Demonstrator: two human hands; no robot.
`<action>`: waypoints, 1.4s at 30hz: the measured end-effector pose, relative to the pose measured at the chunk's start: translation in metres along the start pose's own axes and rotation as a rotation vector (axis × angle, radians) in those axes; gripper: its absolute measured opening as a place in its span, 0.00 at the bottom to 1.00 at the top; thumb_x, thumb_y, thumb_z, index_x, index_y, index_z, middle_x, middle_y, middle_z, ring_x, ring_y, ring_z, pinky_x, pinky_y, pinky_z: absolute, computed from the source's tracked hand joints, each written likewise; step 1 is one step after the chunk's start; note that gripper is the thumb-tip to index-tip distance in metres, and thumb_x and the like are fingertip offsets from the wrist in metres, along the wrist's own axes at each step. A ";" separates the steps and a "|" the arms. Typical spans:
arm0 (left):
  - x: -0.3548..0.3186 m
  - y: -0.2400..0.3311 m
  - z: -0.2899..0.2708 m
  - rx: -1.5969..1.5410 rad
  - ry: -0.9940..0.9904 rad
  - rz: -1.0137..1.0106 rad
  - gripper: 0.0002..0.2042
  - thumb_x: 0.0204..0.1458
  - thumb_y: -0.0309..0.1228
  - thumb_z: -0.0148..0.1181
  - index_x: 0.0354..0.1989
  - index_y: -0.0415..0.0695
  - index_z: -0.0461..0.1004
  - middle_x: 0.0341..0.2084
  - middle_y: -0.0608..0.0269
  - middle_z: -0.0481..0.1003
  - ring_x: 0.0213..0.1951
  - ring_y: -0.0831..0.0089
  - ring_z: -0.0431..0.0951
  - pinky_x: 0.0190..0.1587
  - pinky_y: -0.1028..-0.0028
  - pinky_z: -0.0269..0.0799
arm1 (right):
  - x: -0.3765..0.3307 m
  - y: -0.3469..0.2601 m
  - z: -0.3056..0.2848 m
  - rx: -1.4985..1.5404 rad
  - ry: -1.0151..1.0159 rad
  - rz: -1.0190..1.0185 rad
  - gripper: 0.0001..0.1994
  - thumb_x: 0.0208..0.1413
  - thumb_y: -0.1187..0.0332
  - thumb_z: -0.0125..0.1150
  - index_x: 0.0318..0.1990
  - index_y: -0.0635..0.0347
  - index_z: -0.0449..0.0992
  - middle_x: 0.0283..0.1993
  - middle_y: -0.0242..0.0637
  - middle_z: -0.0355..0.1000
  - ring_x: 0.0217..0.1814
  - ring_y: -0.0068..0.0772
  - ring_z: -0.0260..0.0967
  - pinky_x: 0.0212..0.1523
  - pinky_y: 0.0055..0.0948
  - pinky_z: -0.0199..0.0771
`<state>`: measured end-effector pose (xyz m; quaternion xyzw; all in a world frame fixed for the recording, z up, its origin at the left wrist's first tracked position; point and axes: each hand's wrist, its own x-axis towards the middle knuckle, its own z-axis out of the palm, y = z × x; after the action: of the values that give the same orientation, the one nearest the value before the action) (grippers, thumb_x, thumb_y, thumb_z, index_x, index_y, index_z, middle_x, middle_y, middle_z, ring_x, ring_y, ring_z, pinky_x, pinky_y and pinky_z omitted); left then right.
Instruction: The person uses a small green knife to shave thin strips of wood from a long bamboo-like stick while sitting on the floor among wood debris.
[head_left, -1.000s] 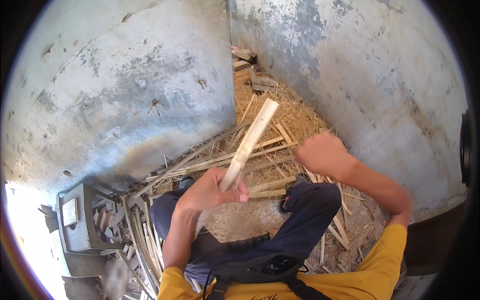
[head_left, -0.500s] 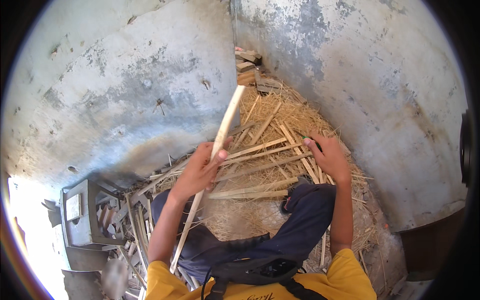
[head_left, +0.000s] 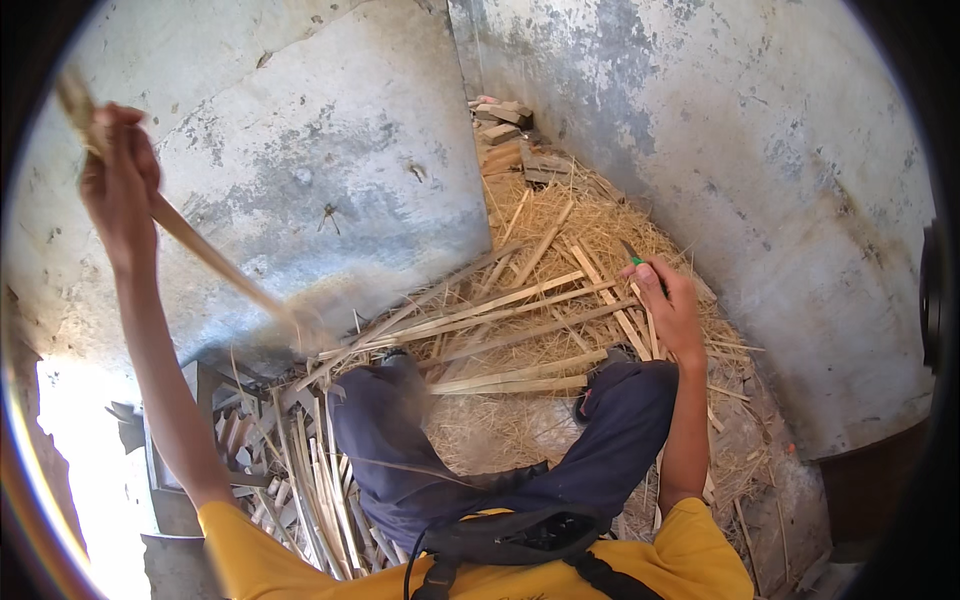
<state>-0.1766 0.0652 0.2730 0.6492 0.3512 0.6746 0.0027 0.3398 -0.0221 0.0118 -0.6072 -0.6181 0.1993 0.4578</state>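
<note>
My left hand [head_left: 122, 195] is raised at the far left, up against the pale wall in the picture, with its fingers closed round a long bamboo strip [head_left: 222, 263]. The strip slants from above the hand down toward the right, and its lower end is smeared by motion. Over the right knee, my right hand [head_left: 670, 310] grips a small knife [head_left: 634, 257] with a green handle; its dark blade points up and away. Between the hands, several split bamboo strips [head_left: 510, 300] lie crossed over a heap of straw-like shavings [head_left: 575, 230].
Weathered walls [head_left: 330, 130] meet in a corner ahead. Wood blocks [head_left: 503, 125] are stacked in that corner. At the lower left stand a grey frame-like box [head_left: 165, 480] and a bundle of thin strips [head_left: 325, 490]. My bent legs [head_left: 400, 450] rest on the ground in front.
My left hand has swung far to the left and up with the bamboo strip, which now slants the other way. My right hand has barely moved; its knife blade shows more plainly.
</note>
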 end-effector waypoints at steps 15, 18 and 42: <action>0.000 0.027 0.034 -0.828 0.271 -0.257 0.19 0.70 0.45 0.52 0.47 0.37 0.73 0.17 0.76 0.47 0.17 0.84 0.42 0.19 0.77 0.39 | -0.007 -0.020 0.000 -0.043 0.024 -0.088 0.20 0.69 0.53 0.59 0.53 0.62 0.79 0.29 0.33 0.72 0.29 0.24 0.65 0.33 0.30 0.66; -0.022 0.015 0.047 -1.010 0.142 -0.297 0.17 0.69 0.43 0.55 0.44 0.39 0.73 0.17 0.76 0.48 0.16 0.84 0.42 0.17 0.78 0.38 | -0.007 -0.026 0.014 0.045 -0.004 -0.157 0.20 0.66 0.54 0.63 0.54 0.61 0.79 0.32 0.33 0.72 0.30 0.25 0.66 0.34 0.30 0.68; -0.080 -0.054 -0.040 -1.209 0.046 -0.425 0.46 0.63 0.60 0.55 0.74 0.31 0.51 0.48 0.47 0.69 0.48 0.55 0.72 0.65 0.57 0.66 | 0.010 -0.012 0.070 0.173 -0.297 -0.050 0.18 0.53 0.61 0.78 0.47 0.64 0.85 0.33 0.32 0.81 0.32 0.19 0.72 0.35 0.26 0.71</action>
<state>-0.2236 0.0506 0.1806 0.4344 0.0298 0.7522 0.4946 0.2778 0.0071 -0.0108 -0.5138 -0.6743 0.3281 0.4168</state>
